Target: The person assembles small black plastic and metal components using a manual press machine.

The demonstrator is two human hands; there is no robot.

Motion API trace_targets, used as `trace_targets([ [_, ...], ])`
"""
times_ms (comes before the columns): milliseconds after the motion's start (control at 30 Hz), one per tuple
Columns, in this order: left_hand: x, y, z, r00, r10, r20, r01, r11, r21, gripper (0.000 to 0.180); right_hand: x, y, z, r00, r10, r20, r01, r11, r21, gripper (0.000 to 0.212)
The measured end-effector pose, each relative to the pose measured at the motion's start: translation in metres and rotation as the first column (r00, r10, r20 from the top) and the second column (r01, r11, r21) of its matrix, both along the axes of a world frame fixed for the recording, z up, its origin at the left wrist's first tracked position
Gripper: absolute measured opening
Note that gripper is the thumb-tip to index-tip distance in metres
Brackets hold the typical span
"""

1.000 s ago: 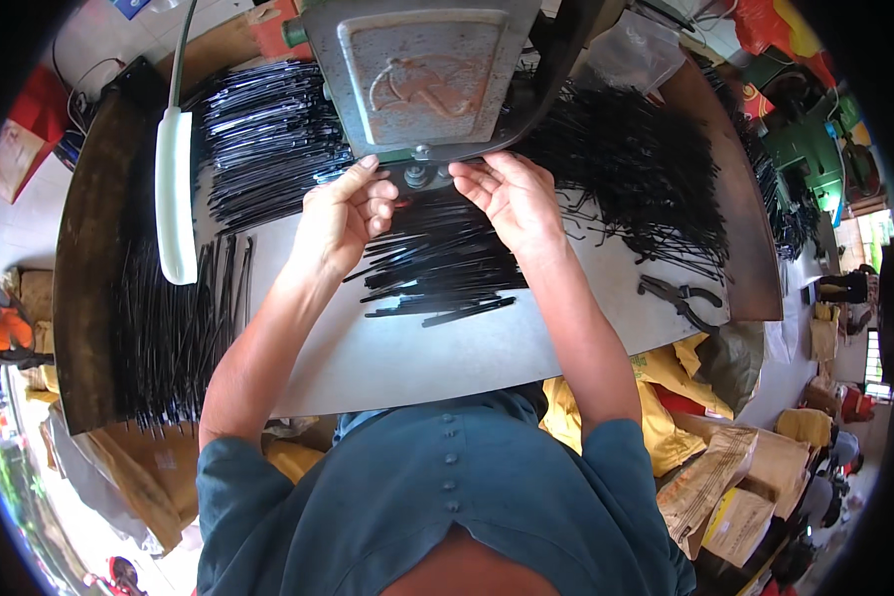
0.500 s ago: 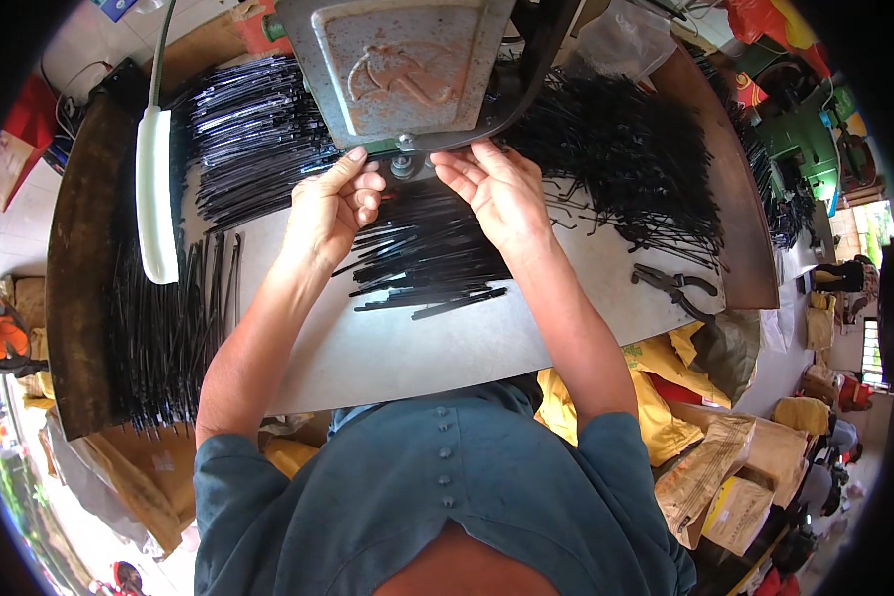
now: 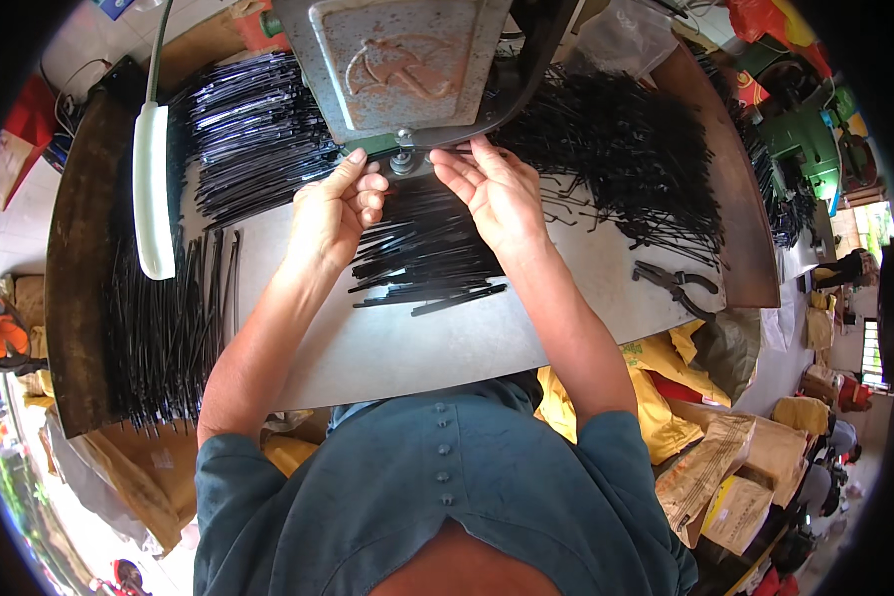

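Note:
Under the front of a grey metal press point(image 3: 412, 70), my left hand point(image 3: 340, 204) is closed, thumb and finger pinching one end of a thin black rod. My right hand point(image 3: 495, 194) pinches the same rod from the other side, its lower fingers curled loosely. Between the hands is the press's round metal tool point(image 3: 401, 162); the rod passes close by it, and the exact contact is hidden. Just below my hands, a small stack of similar black rods point(image 3: 427, 248) lies crosswise on the metal tabletop point(image 3: 417, 348).
Large piles of black rods lie at the left point(image 3: 258, 129), near left point(image 3: 164, 338) and right point(image 3: 616, 149). Pliers point(image 3: 673, 286) rest at the right. A white lamp point(image 3: 153, 194) hangs at the left. Raised brown boards edge the table; yellow sacks point(image 3: 656, 397) sit below its right side.
Both hands stay almost where they were, pinching under the press. The whole view has shifted very slightly; nothing has visibly been let go.

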State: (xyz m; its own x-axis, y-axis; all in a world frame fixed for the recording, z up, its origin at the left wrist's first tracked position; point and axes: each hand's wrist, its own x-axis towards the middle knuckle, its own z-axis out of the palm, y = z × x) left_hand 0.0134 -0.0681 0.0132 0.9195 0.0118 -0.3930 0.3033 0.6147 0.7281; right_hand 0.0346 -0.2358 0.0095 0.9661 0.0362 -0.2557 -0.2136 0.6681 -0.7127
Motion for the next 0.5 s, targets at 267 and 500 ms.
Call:
trace_targets([
  [267,-0.002,0.008,-0.002,0.999,-0.036,0.014,0.035,0.998,0.044,0.017,0.002,-0.025,0.012,0.987,0.162,-0.001,-0.157,0.957,-0.244,0.025],
  [500,0.001,0.017,0.013,0.967,-0.255,-0.027,0.256,0.956,0.146,0.015,-0.002,-0.142,0.027,0.927,-0.018,0.374,0.359,0.327,-0.874,0.014],
])
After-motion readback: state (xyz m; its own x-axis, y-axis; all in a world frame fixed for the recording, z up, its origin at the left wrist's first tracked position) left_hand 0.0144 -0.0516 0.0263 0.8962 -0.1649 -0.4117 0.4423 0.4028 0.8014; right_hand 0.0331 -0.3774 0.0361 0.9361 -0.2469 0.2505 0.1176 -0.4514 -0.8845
